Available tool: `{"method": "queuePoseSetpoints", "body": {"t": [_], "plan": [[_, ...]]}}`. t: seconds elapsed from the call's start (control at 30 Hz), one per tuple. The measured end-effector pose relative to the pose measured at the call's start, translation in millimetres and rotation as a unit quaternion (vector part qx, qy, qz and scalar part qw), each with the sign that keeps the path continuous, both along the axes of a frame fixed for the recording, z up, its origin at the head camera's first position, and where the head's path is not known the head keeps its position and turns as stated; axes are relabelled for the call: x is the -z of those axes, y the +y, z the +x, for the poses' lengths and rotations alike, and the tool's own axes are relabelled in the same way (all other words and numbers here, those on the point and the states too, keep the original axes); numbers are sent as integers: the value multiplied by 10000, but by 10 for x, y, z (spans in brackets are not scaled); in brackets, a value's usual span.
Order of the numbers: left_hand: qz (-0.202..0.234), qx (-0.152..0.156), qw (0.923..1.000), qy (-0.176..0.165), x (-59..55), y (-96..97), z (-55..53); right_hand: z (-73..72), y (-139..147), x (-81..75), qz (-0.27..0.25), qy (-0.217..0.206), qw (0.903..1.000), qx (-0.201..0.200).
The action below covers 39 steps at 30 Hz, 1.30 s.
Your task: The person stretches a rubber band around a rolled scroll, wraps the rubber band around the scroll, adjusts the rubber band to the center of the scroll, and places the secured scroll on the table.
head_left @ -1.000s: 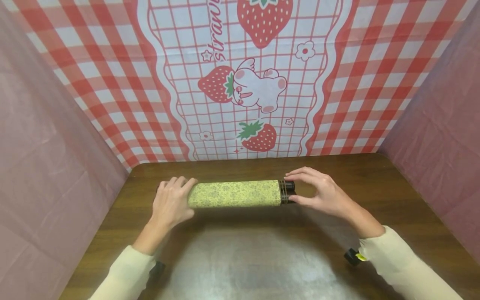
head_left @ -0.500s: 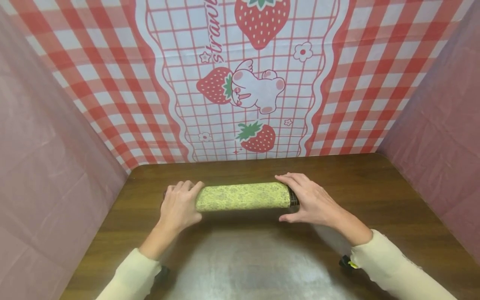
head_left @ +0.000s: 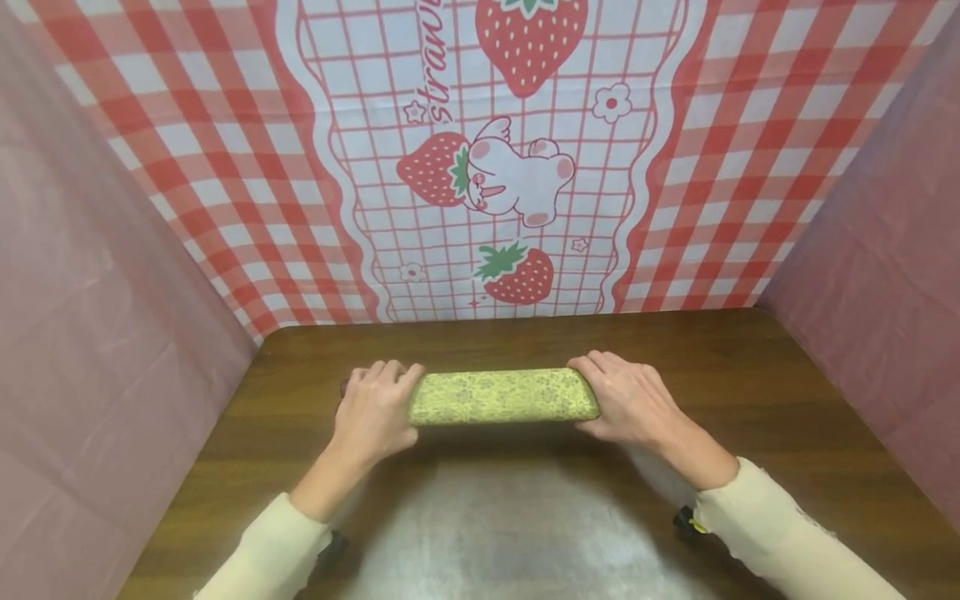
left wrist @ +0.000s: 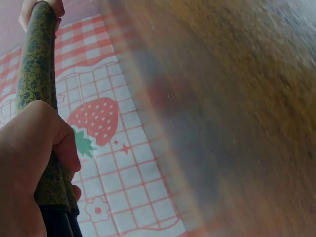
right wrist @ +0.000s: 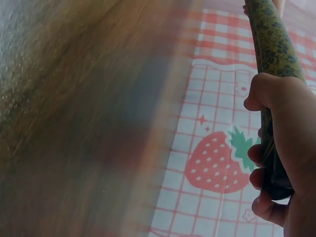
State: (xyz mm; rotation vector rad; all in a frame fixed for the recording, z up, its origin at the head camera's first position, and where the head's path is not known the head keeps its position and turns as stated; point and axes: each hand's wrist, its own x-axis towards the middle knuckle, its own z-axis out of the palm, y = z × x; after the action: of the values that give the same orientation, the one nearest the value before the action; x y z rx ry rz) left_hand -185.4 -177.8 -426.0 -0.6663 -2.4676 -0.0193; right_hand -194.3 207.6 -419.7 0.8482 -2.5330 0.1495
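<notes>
A rolled scroll (head_left: 502, 396) in yellow-green floral brocade is held level above the table, its long side running left to right. Around its left part curls my left hand (head_left: 378, 408), and my right hand (head_left: 630, 396) grips the right end. In the left wrist view, dark rod ends (left wrist: 59, 222) stick out past the brocade below the hand. The right wrist view shows the thumb and fingers wrapped round the scroll, with a black end (right wrist: 277, 183) under the palm. Both ends are mostly covered by the hands in the head view.
The brown wooden table (head_left: 480, 342) has a bright reflection toward its near side. Behind it hangs a red-and-white checked cloth (head_left: 712, 167) with strawberries. Pink cloth walls (head_left: 97, 333) flank the table left and right.
The scroll and my left hand have shifted to the right. My right hand, earlier with its fingertips at the dark rod ends, now wraps over the scroll's right end and hides them.
</notes>
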Motion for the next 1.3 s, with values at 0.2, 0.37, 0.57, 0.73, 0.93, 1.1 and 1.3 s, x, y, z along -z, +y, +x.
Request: {"method": "queuePoseSetpoints", "body": {"t": [0.2, 0.37, 0.57, 0.73, 0.93, 1.1, 1.3], "plan": [[-270, 32, 9986, -444, 5, 39, -43, -19, 61, 23, 212, -103, 9996, 124], [-386, -55, 9965, -736, -22, 53, -67, -24, 95, -7, 243, -263, 9991, 216], [-489, -181, 9939, -968, -55, -3, -89, -31, 184, -23, 165, -248, 9992, 248], [-383, 35, 9957, -842, -17, -50, -118, -30, 231, -25, 86, -184, 9997, 143], [-347, 20, 9972, -662, 2, -48, -116, -23, 229, -30, -49, -388, 9991, 152], [-225, -51, 9971, -721, -14, -62, -110, -25, 232, -87, -162, -814, 9964, 197], [-147, -289, 9945, -999, -44, -123, -114, -9, 324, -172, -405, -938, 9944, 266]]}}
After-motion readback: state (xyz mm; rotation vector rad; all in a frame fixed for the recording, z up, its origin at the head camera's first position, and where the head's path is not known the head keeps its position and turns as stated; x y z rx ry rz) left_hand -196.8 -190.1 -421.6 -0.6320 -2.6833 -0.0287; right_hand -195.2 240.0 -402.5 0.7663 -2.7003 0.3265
